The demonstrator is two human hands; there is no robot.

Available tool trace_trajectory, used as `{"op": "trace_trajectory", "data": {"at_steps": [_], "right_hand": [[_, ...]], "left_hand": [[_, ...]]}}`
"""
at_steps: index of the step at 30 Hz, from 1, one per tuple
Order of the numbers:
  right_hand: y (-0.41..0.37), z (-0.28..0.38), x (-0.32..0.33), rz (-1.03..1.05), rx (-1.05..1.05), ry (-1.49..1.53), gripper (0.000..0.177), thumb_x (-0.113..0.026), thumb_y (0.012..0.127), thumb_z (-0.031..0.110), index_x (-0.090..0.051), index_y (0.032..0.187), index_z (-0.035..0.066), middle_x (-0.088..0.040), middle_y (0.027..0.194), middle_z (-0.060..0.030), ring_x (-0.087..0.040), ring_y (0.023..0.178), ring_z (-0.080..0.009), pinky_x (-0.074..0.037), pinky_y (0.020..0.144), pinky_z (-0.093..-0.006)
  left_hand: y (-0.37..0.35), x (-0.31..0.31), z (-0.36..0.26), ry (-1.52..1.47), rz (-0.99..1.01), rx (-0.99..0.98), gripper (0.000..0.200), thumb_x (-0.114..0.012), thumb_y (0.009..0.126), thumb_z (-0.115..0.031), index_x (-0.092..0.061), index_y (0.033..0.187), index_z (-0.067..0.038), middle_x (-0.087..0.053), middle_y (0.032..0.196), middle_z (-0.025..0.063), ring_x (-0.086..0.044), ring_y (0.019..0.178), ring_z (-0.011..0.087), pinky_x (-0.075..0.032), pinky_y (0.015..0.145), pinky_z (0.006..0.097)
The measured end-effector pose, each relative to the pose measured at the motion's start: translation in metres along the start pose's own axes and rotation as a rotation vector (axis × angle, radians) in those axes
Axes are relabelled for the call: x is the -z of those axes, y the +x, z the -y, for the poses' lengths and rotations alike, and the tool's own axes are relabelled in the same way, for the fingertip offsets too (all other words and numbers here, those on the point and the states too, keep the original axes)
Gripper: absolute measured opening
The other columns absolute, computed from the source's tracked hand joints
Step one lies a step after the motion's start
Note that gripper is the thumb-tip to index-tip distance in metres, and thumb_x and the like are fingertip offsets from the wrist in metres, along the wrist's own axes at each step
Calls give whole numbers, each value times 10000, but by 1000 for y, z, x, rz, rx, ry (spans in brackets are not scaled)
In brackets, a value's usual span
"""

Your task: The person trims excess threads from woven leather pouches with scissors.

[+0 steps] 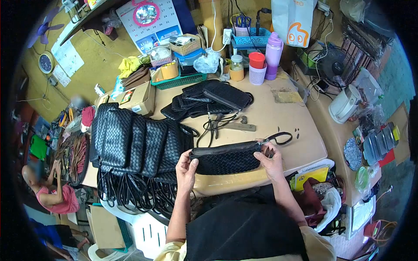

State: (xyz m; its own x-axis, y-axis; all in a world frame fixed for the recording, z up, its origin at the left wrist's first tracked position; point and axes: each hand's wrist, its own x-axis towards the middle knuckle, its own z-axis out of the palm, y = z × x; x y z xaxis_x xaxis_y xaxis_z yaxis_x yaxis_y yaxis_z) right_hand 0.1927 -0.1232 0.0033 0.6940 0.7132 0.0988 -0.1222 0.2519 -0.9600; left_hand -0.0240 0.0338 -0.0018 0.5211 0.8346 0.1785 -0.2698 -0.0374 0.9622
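A black woven zip pouch (228,162) is stretched between my two hands over the table's front edge, its zipper along the top. My left hand (187,172) pinches the left end, thumb in front. At the right end, my right hand (270,164) grips the pouch near a metal clip, from which a wrist strap (283,138) loops out onto the table. Some small dark object (269,152) shows at the right fingers. Just beyond lie pliers (215,126) and a wooden strip (237,126).
Black woven bags (130,143) stand in a row at the left, straps hanging over the edge. More black pouches (209,98) are piled farther back. Baskets, a purple bottle (274,56) and a jar (237,69) line the wall. A person (56,198) sits at far left.
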Motion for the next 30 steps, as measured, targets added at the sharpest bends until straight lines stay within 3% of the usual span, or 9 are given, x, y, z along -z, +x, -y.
{"op": "trace_trajectory", "data": {"at_steps": [4, 6, 13, 16, 18, 21, 24, 25, 30], "right_hand": [[-1, 3, 6, -3, 43, -41, 185, -715, 825, 173, -623, 883, 22, -478, 779, 63, -382, 680, -32, -311, 614, -170], [0, 7, 1, -14, 19, -67, 202, -674, 866, 219, -603, 798, 43, -456, 710, 77, -367, 655, -24, -282, 582, -182], [3, 22, -13, -250, -81, 90, 213, -648, 890, 235, -570, 736, 110, -378, 624, 112, -305, 544, 3, -210, 476, -204], [8, 24, -23, -111, 230, -260, 123, -697, 827, 126, -642, 891, 36, -571, 637, 50, -494, 565, -42, -392, 516, -208], [1, 46, -32, 71, 299, -646, 245, -710, 760, 78, -629, 986, 28, -657, 904, -148, -663, 767, -236, -503, 674, -328], [-2, 64, -39, 277, 420, -965, 295, -692, 776, 102, -602, 1043, 19, -623, 1060, -144, -647, 887, -277, -510, 727, -340], [-7, 63, -45, 291, 313, -758, 284, -698, 771, 105, -611, 1030, 26, -643, 1004, -129, -653, 846, -261, -511, 726, -333], [-10, 57, -45, 232, 10, -612, 287, -709, 760, 104, -626, 1028, 42, -659, 941, -114, -658, 814, -239, -511, 718, -323], [-9, 60, -51, 320, 212, -504, 308, -727, 741, 97, -635, 1031, 48, -664, 902, -107, -663, 808, -227, -512, 713, -317]], "left_hand": [[2, -8, -13, 505, -23, -82, 493, -636, 809, -37, -466, 1269, 14, -567, 1099, 116, -533, 960, 190, -414, 878, 308], [1, -26, -35, 1037, -100, -493, 597, -660, 735, -25, -443, 1290, 15, -515, 1183, 180, -486, 1080, 311, -365, 952, 390], [-14, -65, -53, 1093, -266, -763, 667, -735, 671, 6, -469, 1282, -36, -347, 1256, 192, -369, 1159, 313, -380, 888, 364], [-7, -82, -70, 1052, 4, -766, 467, -737, 703, -18, -595, 1146, -56, -519, 1041, 119, -506, 957, 237, -430, 767, 303], [-2, -95, -65, 614, 239, -410, 415, -751, 723, -81, -604, 1108, -35, -538, 869, 66, -534, 724, 161, -448, 648, 253], [12, -97, -45, 325, 215, -150, 290, -749, 757, -100, -601, 993, -19, -499, 853, 1, -478, 672, 48, -412, 581, 181], [25, -84, -38, 343, 250, -217, 203, -731, 764, -81, -594, 904, -31, -504, 788, -7, -487, 635, 48, -394, 542, 184], [24, -83, -44, 346, 248, -218, 203, -731, 764, -81, -594, 904, -31, -504, 788, -7, -487, 635, 48, -394, 542, 184], [15, -92, -61, 744, 107, -578, 158, -680, 780, -94, -590, 890, -24, -524, 668, 44, -526, 501, 102, -411, 470, 247]]}}
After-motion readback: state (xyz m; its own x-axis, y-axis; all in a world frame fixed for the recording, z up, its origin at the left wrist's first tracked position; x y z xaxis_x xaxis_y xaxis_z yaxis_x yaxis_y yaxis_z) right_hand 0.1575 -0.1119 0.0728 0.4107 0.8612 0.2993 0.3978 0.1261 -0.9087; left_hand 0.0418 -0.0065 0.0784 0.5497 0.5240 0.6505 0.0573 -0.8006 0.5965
